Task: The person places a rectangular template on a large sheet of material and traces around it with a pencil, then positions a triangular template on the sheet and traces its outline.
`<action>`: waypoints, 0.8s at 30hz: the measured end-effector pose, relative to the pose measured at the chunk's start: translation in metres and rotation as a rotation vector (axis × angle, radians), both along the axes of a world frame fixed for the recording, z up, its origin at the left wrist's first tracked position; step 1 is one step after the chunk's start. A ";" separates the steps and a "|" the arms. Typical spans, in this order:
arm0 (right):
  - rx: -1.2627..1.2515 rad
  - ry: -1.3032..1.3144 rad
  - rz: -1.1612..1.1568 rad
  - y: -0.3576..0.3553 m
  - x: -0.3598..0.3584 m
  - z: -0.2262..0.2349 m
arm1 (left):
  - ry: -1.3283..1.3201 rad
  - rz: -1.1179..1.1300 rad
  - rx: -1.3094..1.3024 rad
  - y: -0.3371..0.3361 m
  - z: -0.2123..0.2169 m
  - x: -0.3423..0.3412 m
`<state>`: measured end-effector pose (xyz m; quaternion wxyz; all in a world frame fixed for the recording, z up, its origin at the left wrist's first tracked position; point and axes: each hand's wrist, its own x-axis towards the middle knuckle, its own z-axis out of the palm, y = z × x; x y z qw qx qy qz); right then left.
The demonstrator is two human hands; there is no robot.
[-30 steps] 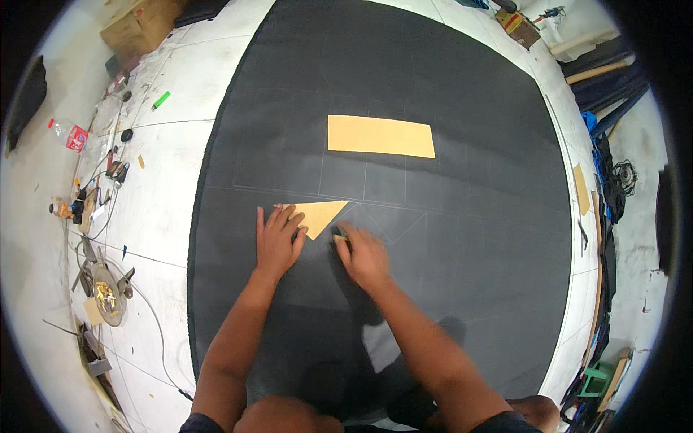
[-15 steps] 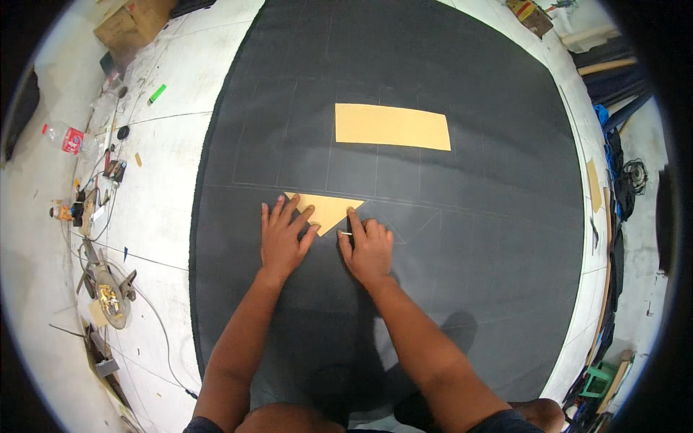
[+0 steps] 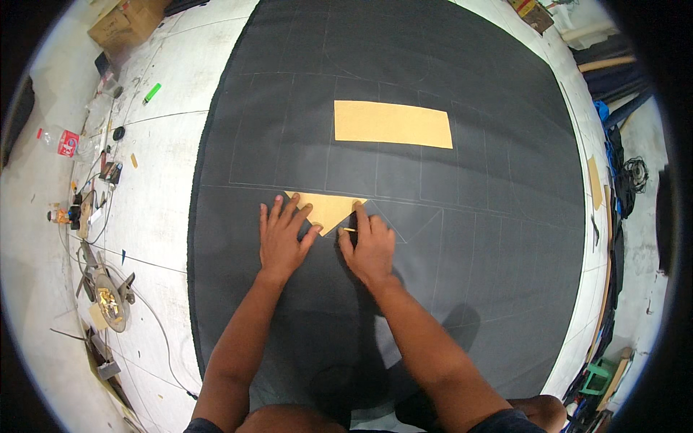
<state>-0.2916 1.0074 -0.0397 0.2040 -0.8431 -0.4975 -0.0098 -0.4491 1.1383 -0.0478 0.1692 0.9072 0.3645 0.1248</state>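
Left hand (image 3: pixel 283 244): fingers spread on yellow paper triangle (image 3: pixel 328 209), mid-frame.
Right hand (image 3: pixel 371 251): fingers bent; can't tell if pinching.

Floor (image 3: pixel 162 180): white, seamed
Middle: huge black cloth (image 3: pixel 498 274), hogs most of it
Left edge: small green stick (image 3: pixel 151 94)
Far-left corner: cardboard box (image 3: pixel 124 30)

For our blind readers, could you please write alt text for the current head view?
A person's left hand rests spread on a yellow triangle lying on a large dark, line-marked sheet, while the right hand, holding a slim pale object, is at the triangle's right corner. A yellow rectangle lies farther away.
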 end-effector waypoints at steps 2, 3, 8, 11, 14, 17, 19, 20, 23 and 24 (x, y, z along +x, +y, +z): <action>0.019 -0.055 -0.020 0.001 0.009 0.001 | 0.018 0.003 -0.002 0.000 0.000 0.000; 0.014 -0.059 -0.003 0.000 0.011 0.002 | -0.001 0.002 0.002 0.000 0.000 0.000; -0.033 -0.064 0.004 -0.002 0.015 0.001 | -0.025 0.005 -0.013 -0.001 -0.001 0.000; -0.018 -0.083 -0.009 -0.001 0.014 -0.003 | -0.005 -0.006 0.017 0.000 -0.001 -0.001; -0.025 -0.087 -0.013 -0.001 0.014 -0.006 | -0.002 0.003 0.038 -0.001 -0.001 -0.001; -0.070 -0.078 -0.028 -0.002 0.014 -0.008 | -0.021 0.011 0.012 -0.002 -0.001 -0.001; -0.043 -0.090 -0.025 -0.002 0.013 -0.008 | -0.044 0.009 0.013 -0.002 -0.002 -0.002; -0.050 -0.091 -0.026 -0.002 0.013 -0.008 | -0.050 0.009 0.014 -0.003 -0.002 -0.002; -0.112 -0.066 -0.026 -0.003 0.014 -0.006 | -0.036 0.016 0.005 -0.003 -0.004 -0.002; -0.091 -0.076 -0.021 -0.003 0.014 -0.005 | -0.055 0.017 0.014 -0.003 -0.004 -0.002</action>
